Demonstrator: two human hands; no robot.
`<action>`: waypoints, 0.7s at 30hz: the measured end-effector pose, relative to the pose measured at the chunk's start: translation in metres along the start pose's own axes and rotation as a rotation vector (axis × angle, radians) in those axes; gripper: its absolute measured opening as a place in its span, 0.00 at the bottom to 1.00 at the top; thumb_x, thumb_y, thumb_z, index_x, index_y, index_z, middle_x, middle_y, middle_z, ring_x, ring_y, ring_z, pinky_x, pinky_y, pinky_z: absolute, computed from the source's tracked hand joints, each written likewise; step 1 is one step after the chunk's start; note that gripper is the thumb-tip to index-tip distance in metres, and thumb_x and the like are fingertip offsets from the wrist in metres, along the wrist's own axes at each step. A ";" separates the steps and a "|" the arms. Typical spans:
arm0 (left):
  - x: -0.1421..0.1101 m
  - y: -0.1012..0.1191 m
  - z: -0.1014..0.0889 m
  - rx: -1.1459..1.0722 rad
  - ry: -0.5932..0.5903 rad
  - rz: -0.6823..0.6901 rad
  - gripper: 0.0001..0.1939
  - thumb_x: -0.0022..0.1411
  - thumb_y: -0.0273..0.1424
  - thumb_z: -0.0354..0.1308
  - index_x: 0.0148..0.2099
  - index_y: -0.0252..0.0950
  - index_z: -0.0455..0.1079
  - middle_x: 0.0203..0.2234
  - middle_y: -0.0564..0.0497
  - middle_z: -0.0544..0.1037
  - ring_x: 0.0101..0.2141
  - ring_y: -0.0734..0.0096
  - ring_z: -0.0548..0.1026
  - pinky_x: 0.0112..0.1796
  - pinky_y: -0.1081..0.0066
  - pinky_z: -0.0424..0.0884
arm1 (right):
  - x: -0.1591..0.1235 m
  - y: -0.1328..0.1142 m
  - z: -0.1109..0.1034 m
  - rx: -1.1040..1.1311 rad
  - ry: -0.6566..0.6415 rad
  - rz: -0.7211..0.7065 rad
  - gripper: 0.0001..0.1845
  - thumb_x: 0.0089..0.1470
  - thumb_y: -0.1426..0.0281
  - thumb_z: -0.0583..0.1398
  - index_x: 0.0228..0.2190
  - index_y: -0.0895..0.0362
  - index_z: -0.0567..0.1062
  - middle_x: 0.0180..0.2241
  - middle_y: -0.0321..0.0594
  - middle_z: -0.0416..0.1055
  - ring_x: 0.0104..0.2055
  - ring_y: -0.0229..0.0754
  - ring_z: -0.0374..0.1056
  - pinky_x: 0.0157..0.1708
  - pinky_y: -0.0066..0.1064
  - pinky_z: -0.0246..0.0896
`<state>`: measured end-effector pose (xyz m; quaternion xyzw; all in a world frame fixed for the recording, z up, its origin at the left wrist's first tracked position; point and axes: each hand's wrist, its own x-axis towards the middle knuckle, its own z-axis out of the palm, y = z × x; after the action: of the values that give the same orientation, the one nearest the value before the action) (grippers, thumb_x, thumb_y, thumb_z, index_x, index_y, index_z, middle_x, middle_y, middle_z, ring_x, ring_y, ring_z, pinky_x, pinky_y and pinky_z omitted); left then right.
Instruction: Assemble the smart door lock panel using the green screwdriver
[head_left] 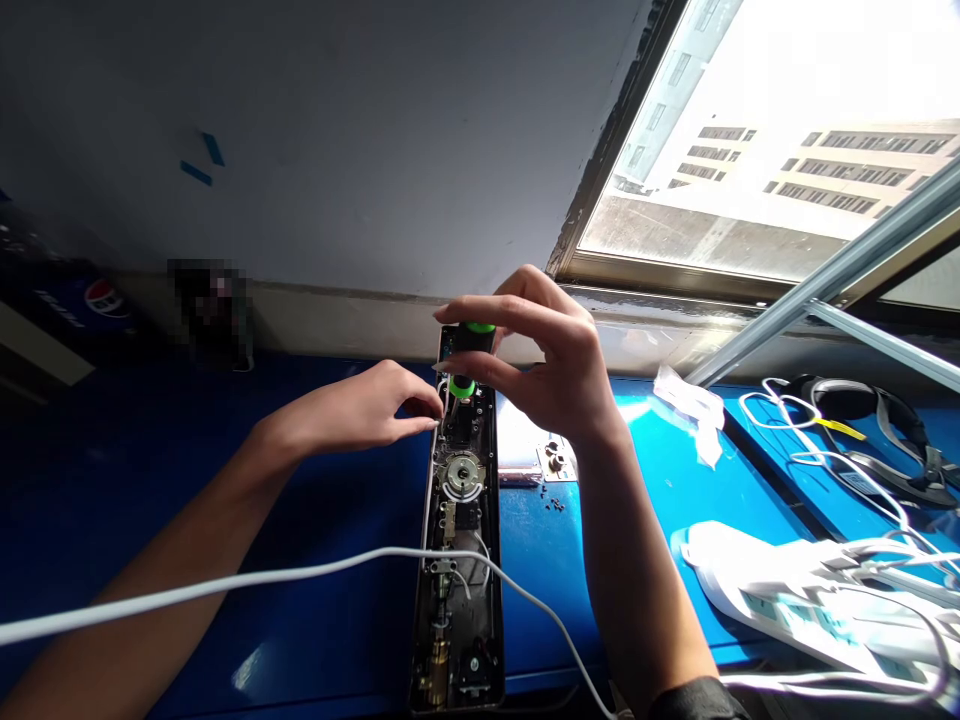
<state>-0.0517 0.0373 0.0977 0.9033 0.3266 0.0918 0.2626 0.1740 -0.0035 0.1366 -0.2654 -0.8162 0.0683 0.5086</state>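
Note:
A long, narrow black housing (480,625), which looks like an opened door lock, lies lengthwise on the blue table, its mechanism, wires and round metal disc (463,474) exposed. My right hand (559,355) grips a green-and-black screwdriver (475,352) by its handle over the far half of the housing, tip downward. Where the tip meets the parts is hard to make out. At the housing's left edge, my left hand (382,405) is closed in a pinch beside a thin white wire; what is between the fingertips is too small to tell.
Several small dark screws (553,503) lie right of the housing, near a small plate with a metal part (556,460). A white cable (300,573) crosses above the housing. Farther right are a plastic bag (691,410), a power strip (780,590) and a headset (904,440). A wall stands behind.

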 end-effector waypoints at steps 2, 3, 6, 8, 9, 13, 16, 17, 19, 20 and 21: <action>0.000 -0.001 0.000 -0.005 -0.005 0.010 0.12 0.69 0.36 0.59 0.47 0.42 0.83 0.44 0.52 0.86 0.42 0.62 0.83 0.42 0.70 0.73 | 0.001 -0.003 -0.002 0.038 -0.055 0.030 0.15 0.63 0.68 0.66 0.51 0.53 0.82 0.46 0.42 0.76 0.45 0.40 0.74 0.46 0.34 0.74; 0.000 -0.002 0.000 -0.010 -0.010 0.019 0.12 0.70 0.35 0.58 0.47 0.42 0.83 0.44 0.53 0.86 0.42 0.62 0.82 0.42 0.70 0.73 | 0.001 -0.005 -0.004 0.084 -0.113 0.052 0.17 0.65 0.69 0.63 0.54 0.53 0.80 0.50 0.42 0.76 0.49 0.41 0.75 0.48 0.34 0.74; 0.001 -0.001 0.001 -0.012 -0.011 0.027 0.12 0.70 0.34 0.58 0.47 0.42 0.83 0.42 0.53 0.86 0.41 0.63 0.82 0.43 0.71 0.73 | 0.001 -0.011 -0.007 0.196 -0.246 0.101 0.20 0.68 0.71 0.58 0.59 0.52 0.76 0.58 0.41 0.76 0.56 0.43 0.74 0.52 0.34 0.73; 0.001 0.000 0.000 -0.001 -0.002 0.012 0.12 0.69 0.34 0.58 0.47 0.41 0.83 0.41 0.53 0.86 0.40 0.63 0.82 0.42 0.71 0.72 | 0.002 -0.011 -0.006 0.191 -0.240 0.096 0.18 0.66 0.69 0.62 0.57 0.52 0.78 0.55 0.42 0.78 0.54 0.44 0.75 0.50 0.34 0.74; 0.001 0.001 0.000 0.002 0.007 0.003 0.12 0.69 0.33 0.58 0.46 0.41 0.83 0.41 0.52 0.86 0.40 0.62 0.82 0.41 0.70 0.72 | 0.002 -0.011 -0.005 0.166 -0.218 0.091 0.18 0.64 0.68 0.64 0.55 0.52 0.80 0.53 0.42 0.79 0.52 0.44 0.76 0.49 0.35 0.75; 0.001 0.002 0.000 0.009 0.030 -0.005 0.12 0.69 0.35 0.58 0.46 0.40 0.83 0.44 0.50 0.85 0.42 0.60 0.82 0.41 0.69 0.72 | 0.002 -0.008 -0.002 0.118 -0.183 0.128 0.17 0.62 0.66 0.66 0.53 0.50 0.80 0.50 0.42 0.78 0.49 0.44 0.76 0.48 0.38 0.76; 0.002 -0.001 0.001 -0.004 0.005 -0.021 0.12 0.69 0.37 0.58 0.45 0.40 0.82 0.40 0.51 0.85 0.38 0.62 0.81 0.40 0.69 0.71 | 0.002 -0.010 -0.005 0.226 -0.268 0.171 0.20 0.65 0.68 0.62 0.57 0.51 0.77 0.55 0.41 0.77 0.57 0.46 0.74 0.53 0.36 0.74; 0.002 -0.001 0.002 -0.020 -0.012 -0.038 0.12 0.69 0.38 0.58 0.44 0.40 0.82 0.38 0.51 0.85 0.36 0.63 0.80 0.39 0.69 0.71 | 0.001 -0.011 -0.007 0.259 -0.290 0.176 0.20 0.65 0.70 0.61 0.58 0.51 0.76 0.57 0.41 0.77 0.58 0.46 0.74 0.54 0.36 0.74; 0.003 -0.003 0.004 -0.065 -0.054 -0.077 0.13 0.68 0.40 0.59 0.41 0.39 0.80 0.34 0.52 0.84 0.33 0.64 0.79 0.36 0.69 0.70 | 0.001 -0.013 -0.009 0.304 -0.307 0.169 0.21 0.64 0.72 0.61 0.58 0.52 0.76 0.57 0.39 0.76 0.59 0.46 0.74 0.56 0.37 0.73; 0.004 -0.003 0.005 -0.089 -0.072 -0.091 0.13 0.67 0.41 0.59 0.40 0.38 0.79 0.32 0.52 0.83 0.32 0.64 0.79 0.34 0.69 0.70 | 0.000 -0.014 -0.009 0.321 -0.310 0.164 0.22 0.63 0.73 0.61 0.57 0.52 0.76 0.58 0.39 0.76 0.59 0.46 0.74 0.56 0.37 0.73; 0.004 -0.003 0.006 -0.112 -0.086 -0.101 0.13 0.66 0.42 0.60 0.39 0.38 0.78 0.31 0.51 0.83 0.32 0.64 0.79 0.34 0.69 0.70 | -0.001 -0.013 -0.010 0.335 -0.307 0.162 0.22 0.63 0.74 0.61 0.57 0.52 0.76 0.57 0.38 0.76 0.58 0.46 0.75 0.56 0.37 0.74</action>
<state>-0.0479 0.0396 0.0911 0.8728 0.3544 0.0576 0.3306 0.1776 -0.0168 0.1457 -0.2282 -0.8372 0.2829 0.4086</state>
